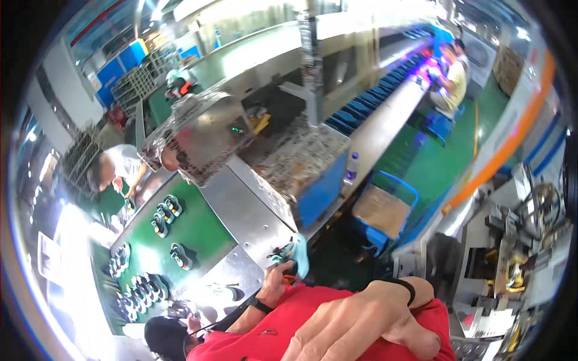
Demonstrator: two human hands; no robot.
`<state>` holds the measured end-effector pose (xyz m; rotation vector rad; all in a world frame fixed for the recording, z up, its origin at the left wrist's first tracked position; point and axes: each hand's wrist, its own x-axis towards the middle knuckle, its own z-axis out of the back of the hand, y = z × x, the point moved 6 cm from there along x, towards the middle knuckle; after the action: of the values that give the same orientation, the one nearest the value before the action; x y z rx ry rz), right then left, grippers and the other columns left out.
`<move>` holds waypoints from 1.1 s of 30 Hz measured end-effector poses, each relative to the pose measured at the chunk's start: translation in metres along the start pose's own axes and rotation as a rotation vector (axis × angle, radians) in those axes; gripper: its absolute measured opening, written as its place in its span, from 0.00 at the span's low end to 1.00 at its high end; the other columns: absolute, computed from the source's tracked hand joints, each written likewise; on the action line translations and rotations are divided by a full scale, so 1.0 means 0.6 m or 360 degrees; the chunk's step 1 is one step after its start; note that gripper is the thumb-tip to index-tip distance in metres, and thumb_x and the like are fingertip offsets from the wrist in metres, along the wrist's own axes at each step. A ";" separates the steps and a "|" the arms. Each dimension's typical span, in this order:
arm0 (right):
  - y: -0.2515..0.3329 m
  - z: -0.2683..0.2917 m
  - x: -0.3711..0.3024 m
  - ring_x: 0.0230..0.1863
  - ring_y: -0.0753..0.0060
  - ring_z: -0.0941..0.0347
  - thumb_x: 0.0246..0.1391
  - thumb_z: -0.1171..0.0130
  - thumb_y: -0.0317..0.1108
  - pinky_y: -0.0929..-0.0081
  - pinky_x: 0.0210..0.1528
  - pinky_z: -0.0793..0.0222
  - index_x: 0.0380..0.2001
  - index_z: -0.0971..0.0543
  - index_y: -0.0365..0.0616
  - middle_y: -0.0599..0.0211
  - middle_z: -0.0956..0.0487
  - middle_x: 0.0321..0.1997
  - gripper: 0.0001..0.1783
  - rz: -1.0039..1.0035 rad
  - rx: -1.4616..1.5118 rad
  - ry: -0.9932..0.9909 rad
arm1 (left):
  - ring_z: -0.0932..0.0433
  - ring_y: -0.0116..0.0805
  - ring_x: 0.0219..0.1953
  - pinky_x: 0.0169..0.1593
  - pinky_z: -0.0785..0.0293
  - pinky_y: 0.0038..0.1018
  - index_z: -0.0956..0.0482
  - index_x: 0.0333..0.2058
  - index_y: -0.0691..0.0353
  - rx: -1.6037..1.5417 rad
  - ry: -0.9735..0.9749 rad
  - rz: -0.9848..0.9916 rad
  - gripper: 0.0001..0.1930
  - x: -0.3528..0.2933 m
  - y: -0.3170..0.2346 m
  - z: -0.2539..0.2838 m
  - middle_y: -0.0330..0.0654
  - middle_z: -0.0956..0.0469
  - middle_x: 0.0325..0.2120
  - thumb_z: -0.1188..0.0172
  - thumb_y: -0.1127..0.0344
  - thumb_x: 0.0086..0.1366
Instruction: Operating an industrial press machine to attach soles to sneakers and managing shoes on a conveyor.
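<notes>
1. Head view, lower middle of the frame: my right hand (pixel 361 325) lies flat, back up, fingers spread loosely toward the lower left. The grip is open and holds nothing. It simply rests on the red fabric shirt (pixel 283 322) of a person just in front of me, and a black band (pixel 404 287) circles the wrist.
2. My left hand does not show anywhere in the frame.
3. Just above the red shirt, the co-worker's hand (pixel 276 283) holds a light-blue shoe (pixel 293 256) at the edge of the bare metal worktop (pixel 244 210). I judge it is held up there so it can be worked on close to the body.
4. At left of the frame, dark shoes with pale soles (pixel 162 216) lie in pairs on the green belt (pixel 201 231), spaced apart. This is probably so that each pair can be picked off singly.
5. Another person (pixel 114 168) bends over the belt's far end at middle left. A third person sits at the long line at upper right.
6. Hard to make out:
   - The red shirt hides my forearm beyond the wrist.
   - The lower edge cuts off my fingertips.
   - What the co-worker does to the shoe is too small to tell.
   - The machinery at right is blurred and bent by the lens.
</notes>
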<state>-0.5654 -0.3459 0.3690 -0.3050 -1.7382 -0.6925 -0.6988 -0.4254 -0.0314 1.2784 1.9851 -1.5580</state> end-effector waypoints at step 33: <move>-0.560 1.101 0.403 0.22 0.82 0.36 0.45 0.38 0.45 0.78 0.25 0.39 0.44 0.24 0.40 0.74 0.28 0.22 0.25 -0.1628 -0.3252 0.0712 | 0.34 0.58 0.57 0.63 0.38 0.42 0.40 0.60 0.72 0.1127 -0.1629 -0.1358 0.32 0.655 -0.611 0.665 0.61 0.32 0.53 0.43 0.70 0.56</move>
<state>-1.3387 -0.2555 0.4063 -0.4893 -0.0149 -2.8243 -1.3128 -0.6084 -0.2251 -0.4357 1.2870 -2.6509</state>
